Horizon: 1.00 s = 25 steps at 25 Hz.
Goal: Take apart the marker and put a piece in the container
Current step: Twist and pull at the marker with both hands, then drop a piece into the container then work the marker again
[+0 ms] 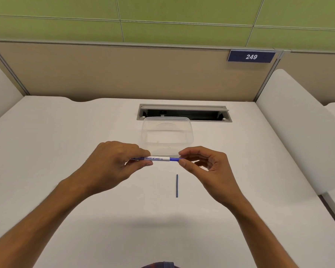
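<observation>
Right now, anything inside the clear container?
Nothing visible inside the container; its bottom shows through the clear walls. The marker, left hand and right hand cover its near edge, so that strip is unseen.

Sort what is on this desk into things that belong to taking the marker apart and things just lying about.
Belongs to the job:
- whiteboard marker, held by the left hand, its blue end pinched by the right hand
- thin dark blue piece lying on the desk
- clear plastic container, nothing visible inside

Just there:
- cable tray opening
- sign 249
- white desk
</observation>
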### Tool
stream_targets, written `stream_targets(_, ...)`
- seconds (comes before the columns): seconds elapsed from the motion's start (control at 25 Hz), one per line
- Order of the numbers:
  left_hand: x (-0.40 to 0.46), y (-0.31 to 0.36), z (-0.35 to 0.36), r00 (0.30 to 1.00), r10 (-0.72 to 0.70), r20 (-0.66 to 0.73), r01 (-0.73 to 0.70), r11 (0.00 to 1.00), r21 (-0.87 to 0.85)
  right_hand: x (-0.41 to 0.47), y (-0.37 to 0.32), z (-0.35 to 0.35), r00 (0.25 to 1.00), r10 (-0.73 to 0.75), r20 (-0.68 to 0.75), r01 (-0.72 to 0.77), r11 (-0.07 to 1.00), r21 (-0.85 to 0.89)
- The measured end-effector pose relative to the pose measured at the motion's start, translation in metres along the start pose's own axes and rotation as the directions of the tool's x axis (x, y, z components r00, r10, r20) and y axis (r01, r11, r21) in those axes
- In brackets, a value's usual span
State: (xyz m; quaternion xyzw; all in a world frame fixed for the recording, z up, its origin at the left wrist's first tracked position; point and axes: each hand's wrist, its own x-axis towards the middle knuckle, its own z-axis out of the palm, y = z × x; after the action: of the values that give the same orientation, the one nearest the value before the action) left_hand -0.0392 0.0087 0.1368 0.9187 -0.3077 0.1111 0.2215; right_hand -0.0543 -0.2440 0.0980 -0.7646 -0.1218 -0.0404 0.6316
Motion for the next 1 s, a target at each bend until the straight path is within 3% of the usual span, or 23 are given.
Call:
stream_targets(0.28, -0.007, -0.002, 0.003, 0.999, -0.016, 0.035, 0.015, 0.999, 0.039, -0.003, -0.004, -0.012, 0.994, -0.064, 0.083, 0.086, 0.952, -0.293)
stream_targets(0.6, -0.014, -0.006, 0.005, 0.999, -0.042, 0.022, 0.04, 0.998, 0.054, -0.01, 0.01, -0.008, 0.995, -0.085, 0.048, 0.097, 0.921, -0.377)
stream_targets(0.8, -0.024, -0.012, 0.004, 0.996, -0.088, -0.005, 0.088, 0.996, 0.026, -0.019, 0.052, 0.012, 0.989, 0.008, -0.148, -0.059, 0.937, -0.344)
stream_targets(1.0, -0.035, -0.015, 0.007, 0.993, -0.12, -0.005, 0.12, 0.992, -0.035, -0.031, 0.109, 0.063, 0.951, 0.183, -0.25, -0.281, 0.85, -0.445)
